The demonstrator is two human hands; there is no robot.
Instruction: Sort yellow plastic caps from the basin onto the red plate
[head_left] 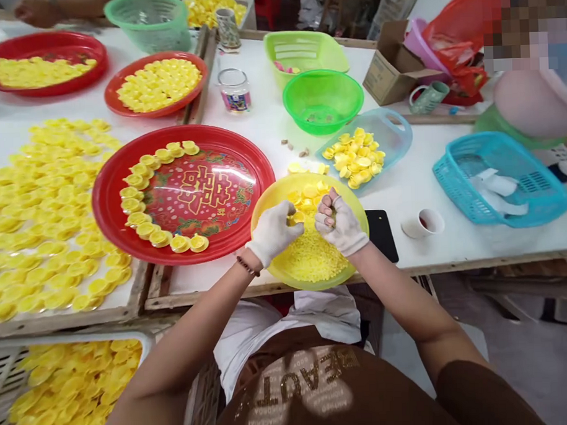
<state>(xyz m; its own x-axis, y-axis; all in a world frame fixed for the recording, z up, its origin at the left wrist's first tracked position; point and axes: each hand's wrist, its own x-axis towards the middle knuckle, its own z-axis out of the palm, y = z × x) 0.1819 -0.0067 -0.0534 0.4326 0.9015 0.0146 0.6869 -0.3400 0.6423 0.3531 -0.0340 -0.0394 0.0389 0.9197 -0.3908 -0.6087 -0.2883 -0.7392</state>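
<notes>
Both my hands wear white gloves with bare fingertips and are over a yellow bowl (355, 266) at the table's front edge. My left hand (277, 231) pinches a small yellow cup-shaped piece (296, 219). To its right, my right hand (337, 224) is closed with curled fingers; what it holds is hidden. Small pale yellow bits (313, 261) fill the front of the bowl, and yellow pieces (308, 196) lie at its back. Left of the bowl, a red patterned tray (203, 190) bears a curved row of yellow cup pieces (135, 205).
Yellow pieces (42, 215) cover the table's left side. Behind are red trays (156, 87), a glass jar (234, 90) and a green bowl (323, 99). A blue scoop tray (395, 137), blue basket (500, 180), paper cup (430, 222) and black flat object (382, 237) stand right.
</notes>
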